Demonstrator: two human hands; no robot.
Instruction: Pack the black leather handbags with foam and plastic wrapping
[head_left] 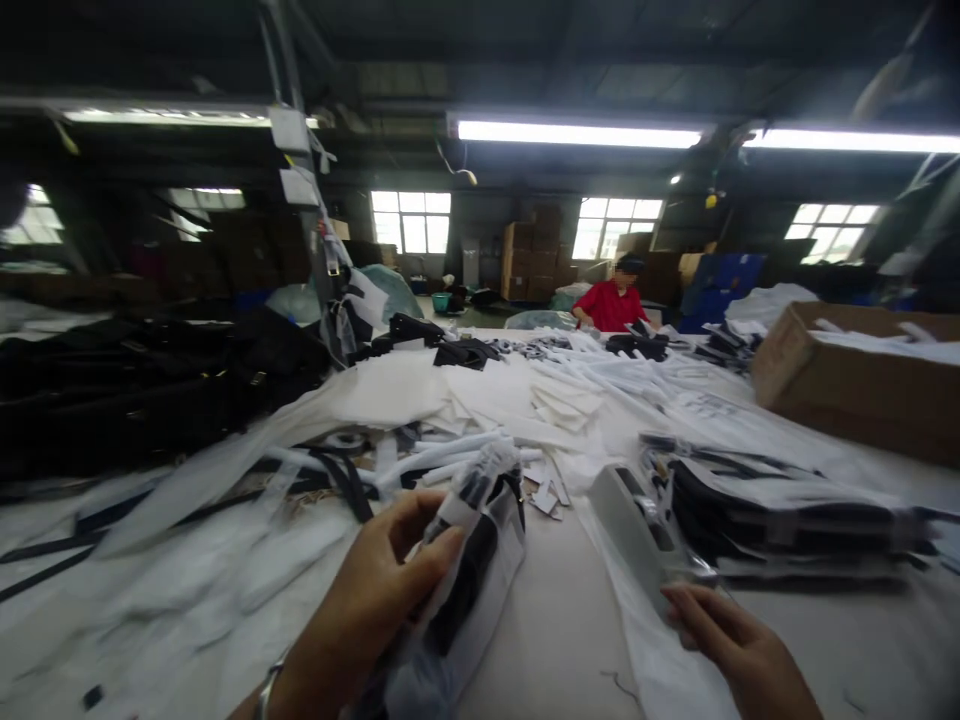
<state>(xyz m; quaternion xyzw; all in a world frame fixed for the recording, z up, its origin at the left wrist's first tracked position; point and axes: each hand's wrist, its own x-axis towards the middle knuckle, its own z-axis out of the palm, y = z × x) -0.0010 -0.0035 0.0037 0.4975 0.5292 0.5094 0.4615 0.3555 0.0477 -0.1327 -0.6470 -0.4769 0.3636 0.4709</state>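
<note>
The wide pale tabletop [555, 620] is covered almost everywhere. On its left side lies a heap of black bags [150, 390]. In front of them, loose black straps [341, 480] cross over pale plastic wrappings [225, 560], which are blurred. In the middle lie flat white sheets [405, 390] and thin white rolls [450, 455], with small paper scraps [545, 497] just beside a bare part. On the right side rests a stack of packed black pieces [780, 510], and a flat clear packet [637, 530] lies close next to it. Behind the stack stands an open cardboard box [847, 385].
</note>
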